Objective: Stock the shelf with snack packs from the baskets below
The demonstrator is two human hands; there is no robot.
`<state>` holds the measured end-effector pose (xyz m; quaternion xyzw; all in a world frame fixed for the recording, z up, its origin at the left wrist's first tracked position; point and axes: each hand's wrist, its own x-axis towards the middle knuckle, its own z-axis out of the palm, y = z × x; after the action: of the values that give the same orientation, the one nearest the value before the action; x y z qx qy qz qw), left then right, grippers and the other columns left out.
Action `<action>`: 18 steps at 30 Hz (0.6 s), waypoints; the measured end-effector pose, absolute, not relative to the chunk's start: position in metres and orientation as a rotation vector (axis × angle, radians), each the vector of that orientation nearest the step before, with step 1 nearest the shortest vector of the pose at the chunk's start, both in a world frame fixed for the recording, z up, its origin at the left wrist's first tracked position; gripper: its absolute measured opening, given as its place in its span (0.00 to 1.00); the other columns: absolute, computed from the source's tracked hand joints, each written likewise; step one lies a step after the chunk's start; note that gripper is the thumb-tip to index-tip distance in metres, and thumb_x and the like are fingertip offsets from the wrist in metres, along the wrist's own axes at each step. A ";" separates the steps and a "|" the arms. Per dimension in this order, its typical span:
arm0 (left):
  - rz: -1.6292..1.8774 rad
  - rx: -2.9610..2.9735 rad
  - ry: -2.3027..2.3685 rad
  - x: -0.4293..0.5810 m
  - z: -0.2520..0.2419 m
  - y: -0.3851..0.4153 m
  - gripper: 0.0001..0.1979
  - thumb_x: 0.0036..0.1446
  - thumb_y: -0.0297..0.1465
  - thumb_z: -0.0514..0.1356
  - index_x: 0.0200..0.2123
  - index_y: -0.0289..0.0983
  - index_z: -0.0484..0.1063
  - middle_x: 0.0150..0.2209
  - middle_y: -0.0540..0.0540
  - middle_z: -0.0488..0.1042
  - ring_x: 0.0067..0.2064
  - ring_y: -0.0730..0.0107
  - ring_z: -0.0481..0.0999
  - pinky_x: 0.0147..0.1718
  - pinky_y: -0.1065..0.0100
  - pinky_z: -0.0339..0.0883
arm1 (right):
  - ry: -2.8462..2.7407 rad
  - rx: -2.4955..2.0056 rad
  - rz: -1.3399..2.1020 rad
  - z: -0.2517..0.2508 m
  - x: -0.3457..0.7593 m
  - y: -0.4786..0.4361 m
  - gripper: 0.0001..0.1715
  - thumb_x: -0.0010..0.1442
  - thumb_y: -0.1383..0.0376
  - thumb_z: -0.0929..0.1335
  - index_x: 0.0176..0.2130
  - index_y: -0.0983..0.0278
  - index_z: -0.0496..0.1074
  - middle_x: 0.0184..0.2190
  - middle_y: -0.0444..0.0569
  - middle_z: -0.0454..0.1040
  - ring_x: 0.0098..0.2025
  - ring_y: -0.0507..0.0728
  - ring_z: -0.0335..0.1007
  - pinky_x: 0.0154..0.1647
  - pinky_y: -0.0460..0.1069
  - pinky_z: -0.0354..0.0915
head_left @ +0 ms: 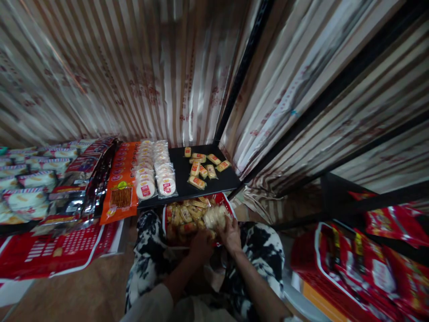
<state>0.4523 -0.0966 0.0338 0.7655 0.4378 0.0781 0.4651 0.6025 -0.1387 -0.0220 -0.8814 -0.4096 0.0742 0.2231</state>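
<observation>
Between my knees is a red basket (231, 203) filled with small yellow wrapped snack packets (184, 214). My right hand (230, 233) is at its right side, with the fingers curled around several round, pale wrapped crackers (214, 217) held together above the packets. Close by on the left, my left hand (202, 246) reaches over the basket's near edge. Its fingers are curled in, dark and partly hidden, and I cannot make out what is in them. On the black shelf (181, 179) just beyond the basket, several similar yellow packets (195, 169) lie scattered.
Two rows of round white wrapped crackers (166, 184), orange snack bags (121, 179), dark shiny packs (78, 179) and white packs (36, 179) line the shelf leftward. A red basket of red bags (382, 273) stands right. Black posts and striped sheeting (161, 67) enclose the corner.
</observation>
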 end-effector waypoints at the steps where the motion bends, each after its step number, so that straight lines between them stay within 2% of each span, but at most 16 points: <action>1: 0.185 1.876 1.075 0.453 0.033 -0.098 0.13 0.50 0.22 0.49 0.36 0.34 0.72 0.41 0.43 0.73 0.45 0.67 0.71 0.46 0.68 0.61 | -1.113 -2.407 0.208 -0.022 0.603 -0.139 0.31 0.50 0.58 0.64 0.53 0.62 0.62 0.54 0.56 0.60 0.55 0.65 0.60 0.55 0.58 0.58; 7: 0.202 1.842 1.100 0.448 0.031 -0.097 0.13 0.50 0.22 0.50 0.34 0.36 0.73 0.38 0.43 0.74 0.43 0.65 0.72 0.45 0.66 0.62 | -1.015 -2.206 0.235 -0.012 0.606 -0.144 0.34 0.48 0.68 0.59 0.56 0.69 0.60 0.49 0.57 0.67 0.51 0.61 0.65 0.54 0.56 0.61; 12: 0.259 1.787 1.126 0.444 0.035 -0.098 0.10 0.50 0.24 0.52 0.32 0.37 0.72 0.36 0.44 0.75 0.40 0.65 0.73 0.42 0.67 0.64 | -0.931 -2.138 0.205 0.017 0.598 -0.150 0.32 0.53 0.64 0.58 0.57 0.69 0.59 0.49 0.59 0.69 0.51 0.63 0.66 0.52 0.58 0.62; 15: 0.300 1.752 1.137 0.443 0.038 -0.096 0.09 0.50 0.25 0.52 0.30 0.37 0.72 0.34 0.45 0.76 0.39 0.66 0.73 0.41 0.67 0.64 | -0.824 -2.120 0.259 0.036 0.589 -0.145 0.33 0.54 0.62 0.58 0.58 0.67 0.58 0.46 0.58 0.72 0.47 0.63 0.70 0.47 0.56 0.65; 18: 0.362 1.704 1.179 0.442 0.040 -0.091 0.10 0.50 0.24 0.51 0.31 0.37 0.72 0.35 0.44 0.76 0.39 0.66 0.74 0.42 0.66 0.65 | -0.806 -2.008 0.338 0.046 0.579 -0.135 0.34 0.51 0.64 0.58 0.57 0.66 0.60 0.41 0.54 0.74 0.40 0.60 0.72 0.40 0.52 0.68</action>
<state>0.4422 -0.0911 0.0395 0.7033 0.4866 0.1496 0.4961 0.5794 -0.1346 0.0463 -0.8150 -0.3273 0.1370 0.4582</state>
